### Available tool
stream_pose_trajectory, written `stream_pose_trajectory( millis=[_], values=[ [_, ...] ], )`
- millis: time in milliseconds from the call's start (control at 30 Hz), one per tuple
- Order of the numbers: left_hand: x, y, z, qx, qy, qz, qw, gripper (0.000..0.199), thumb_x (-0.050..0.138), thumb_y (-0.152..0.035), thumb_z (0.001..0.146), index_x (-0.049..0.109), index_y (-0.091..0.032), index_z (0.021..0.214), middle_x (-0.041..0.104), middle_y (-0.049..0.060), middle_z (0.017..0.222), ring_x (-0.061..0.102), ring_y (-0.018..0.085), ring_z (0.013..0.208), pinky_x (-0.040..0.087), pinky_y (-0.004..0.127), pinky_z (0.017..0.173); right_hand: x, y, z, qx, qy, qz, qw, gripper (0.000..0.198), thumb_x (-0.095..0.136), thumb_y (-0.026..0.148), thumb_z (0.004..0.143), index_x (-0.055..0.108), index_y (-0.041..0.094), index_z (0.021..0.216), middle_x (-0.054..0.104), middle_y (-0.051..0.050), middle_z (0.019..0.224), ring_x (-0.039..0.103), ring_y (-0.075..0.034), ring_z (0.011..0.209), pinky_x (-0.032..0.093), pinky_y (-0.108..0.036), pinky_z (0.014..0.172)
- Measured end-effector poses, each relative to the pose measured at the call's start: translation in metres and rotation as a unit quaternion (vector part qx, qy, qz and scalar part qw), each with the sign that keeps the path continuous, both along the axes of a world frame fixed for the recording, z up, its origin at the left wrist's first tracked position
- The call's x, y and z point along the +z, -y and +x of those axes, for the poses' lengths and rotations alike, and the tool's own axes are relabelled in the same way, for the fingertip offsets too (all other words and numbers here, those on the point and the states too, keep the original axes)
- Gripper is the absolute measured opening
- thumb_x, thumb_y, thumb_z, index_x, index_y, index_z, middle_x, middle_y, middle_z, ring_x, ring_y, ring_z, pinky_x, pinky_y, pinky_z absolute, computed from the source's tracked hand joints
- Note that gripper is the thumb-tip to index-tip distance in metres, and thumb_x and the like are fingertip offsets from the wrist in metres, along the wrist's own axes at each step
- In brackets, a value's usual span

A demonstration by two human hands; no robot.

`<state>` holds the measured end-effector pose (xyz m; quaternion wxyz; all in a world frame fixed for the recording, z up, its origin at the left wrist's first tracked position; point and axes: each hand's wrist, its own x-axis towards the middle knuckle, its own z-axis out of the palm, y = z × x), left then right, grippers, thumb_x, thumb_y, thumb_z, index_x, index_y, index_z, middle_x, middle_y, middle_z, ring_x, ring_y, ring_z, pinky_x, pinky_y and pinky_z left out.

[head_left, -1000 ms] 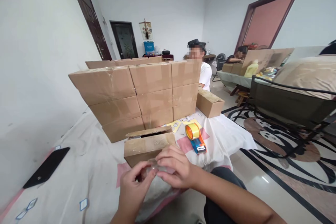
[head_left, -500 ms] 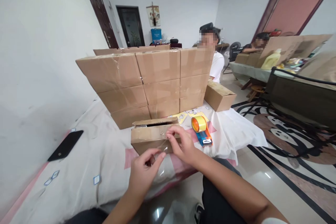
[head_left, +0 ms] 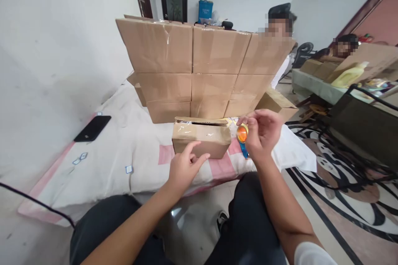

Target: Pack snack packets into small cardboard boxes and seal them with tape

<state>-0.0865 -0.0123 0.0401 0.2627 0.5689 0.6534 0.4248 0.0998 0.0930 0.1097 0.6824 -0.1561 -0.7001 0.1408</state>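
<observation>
A small brown cardboard box [head_left: 202, 138] stands on the cloth-covered table before me, its top flap partly lifted along the far edge. My left hand [head_left: 186, 165] is at the box's near face, thumb and forefinger apart, with nothing visible between them; I cannot tell if they touch the box. To the right, my right hand [head_left: 264, 132] is raised with curled fingers drawn together near the thumb. Whatever it may hold is too small to make out. Partly hidden behind it is a tape dispenser [head_left: 242, 134] with a yellow-orange roll and a blue body.
A wall of taped cardboard boxes [head_left: 214, 51] rises behind the small box. Another carton [head_left: 278, 105] sits at the right. A black phone [head_left: 93, 128] lies on the left of the tablecloth [head_left: 105, 174]. A person in white [head_left: 281, 70] is behind the boxes; another is farther right.
My right hand has left the small box and moved up and right, in front of the tape dispenser. My left hand's thumb and forefinger stay apart near the box. The view has tilted downward.
</observation>
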Motion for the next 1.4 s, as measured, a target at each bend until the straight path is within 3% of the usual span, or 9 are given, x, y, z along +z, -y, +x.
stream_pose_trajectory(
  millis=[100, 200, 300, 400, 533, 767, 933, 1100, 1400],
  values=[
    [-0.002, -0.006, -0.009, 0.051, -0.105, 0.128, 0.985, 0.033, 0.063, -0.043, 0.093, 0.067, -0.023, 0.119, 0.063, -0.005, 0.065, 0.056, 0.014, 0.057, 0.041, 0.027, 0.064, 0.013, -0.001, 0.001, 0.058, 0.041, -0.029, 0.997, 0.024, 0.063, 0.031, 0.098, 0.051, 0.034, 0.118, 0.052, 0.002, 0.085, 0.063, -0.015, 0.067, 0.060, -0.037, 0.065],
    [-0.002, -0.015, -0.024, 0.077, -0.224, 0.233, 0.943, 0.032, 0.061, -0.039, 0.095, 0.068, -0.020, 0.120, 0.075, 0.006, 0.100, 0.068, 0.021, 0.087, 0.047, 0.034, 0.082, 0.024, 0.000, -0.007, 0.100, 0.097, -0.074, 0.988, 0.040, 0.071, 0.038, 0.092, 0.049, 0.038, 0.125, 0.052, 0.001, 0.093, 0.061, -0.015, 0.068, 0.062, -0.038, 0.065],
    [-0.001, -0.027, -0.043, 0.040, -0.357, 0.247, 0.900, 0.055, 0.061, -0.045, 0.095, 0.054, -0.020, 0.144, 0.059, 0.016, 0.145, 0.052, 0.035, 0.135, 0.037, 0.049, 0.106, 0.035, -0.002, -0.022, 0.121, 0.162, -0.125, 0.971, 0.056, 0.075, 0.044, 0.088, 0.044, 0.040, 0.134, 0.055, -0.002, 0.106, 0.059, -0.015, 0.071, 0.063, -0.038, 0.065],
    [-0.003, -0.038, -0.059, -0.028, -0.415, 0.199, 0.887, 0.074, 0.058, -0.044, 0.097, 0.028, -0.021, 0.160, 0.048, 0.015, 0.156, 0.029, 0.034, 0.153, 0.017, 0.061, 0.118, 0.043, -0.008, -0.038, 0.148, 0.224, -0.170, 0.948, 0.072, 0.078, 0.047, 0.084, 0.036, 0.043, 0.143, 0.055, -0.004, 0.121, 0.061, -0.015, 0.074, 0.063, -0.036, 0.064],
    [-0.009, -0.042, -0.067, -0.046, -0.409, 0.150, 0.899, 0.077, 0.055, -0.040, 0.098, 0.019, -0.019, 0.162, 0.049, 0.016, 0.155, 0.034, 0.030, 0.151, 0.016, 0.060, 0.119, 0.041, -0.016, -0.053, 0.152, 0.280, -0.193, 0.928, 0.081, 0.075, 0.046, 0.087, 0.025, 0.046, 0.151, 0.050, -0.005, 0.132, 0.064, -0.015, 0.079, 0.061, -0.035, 0.065],
    [-0.008, -0.037, -0.060, -0.041, -0.407, 0.140, 0.902, 0.071, 0.058, -0.035, 0.097, 0.030, -0.017, 0.159, 0.061, 0.017, 0.142, 0.048, 0.033, 0.136, 0.027, 0.056, 0.110, 0.019, -0.031, -0.057, 0.151, 0.348, -0.190, 0.906, 0.084, 0.068, 0.045, 0.091, 0.015, 0.044, 0.156, 0.046, -0.008, 0.135, 0.066, -0.023, 0.097, 0.061, -0.040, 0.073],
    [-0.007, -0.038, -0.060, -0.038, -0.405, 0.141, 0.902, 0.070, 0.060, -0.036, 0.095, 0.034, -0.017, 0.157, 0.063, 0.016, 0.138, 0.053, 0.033, 0.128, 0.034, 0.050, 0.098, 0.011, -0.026, -0.047, 0.182, 0.347, -0.205, 0.897, 0.086, 0.070, 0.044, 0.090, 0.013, 0.048, 0.154, 0.043, -0.007, 0.135, 0.062, -0.019, 0.088, 0.060, -0.041, 0.074],
    [-0.007, -0.039, -0.060, -0.038, -0.410, 0.137, 0.901, 0.070, 0.062, -0.041, 0.095, 0.037, -0.019, 0.156, 0.062, 0.014, 0.141, 0.055, 0.032, 0.120, 0.036, 0.046, 0.089, -0.004, -0.016, -0.039, 0.196, 0.320, -0.201, 0.905, 0.081, 0.067, 0.045, 0.091, 0.013, 0.050, 0.152, 0.041, -0.007, 0.134, 0.058, -0.018, 0.085, 0.061, -0.043, 0.074],
    [-0.009, -0.043, -0.058, -0.029, -0.399, 0.136, 0.906, 0.079, 0.072, -0.047, 0.088, 0.038, -0.025, 0.156, 0.063, 0.009, 0.142, 0.055, 0.034, 0.115, 0.035, 0.046, 0.088, -0.038, -0.030, -0.046, 0.134, 0.290, -0.145, 0.937, 0.081, 0.069, 0.039, 0.089, 0.015, 0.048, 0.149, 0.037, -0.009, 0.135, 0.062, -0.023, 0.096, 0.062, -0.048, 0.078]
  ],
)
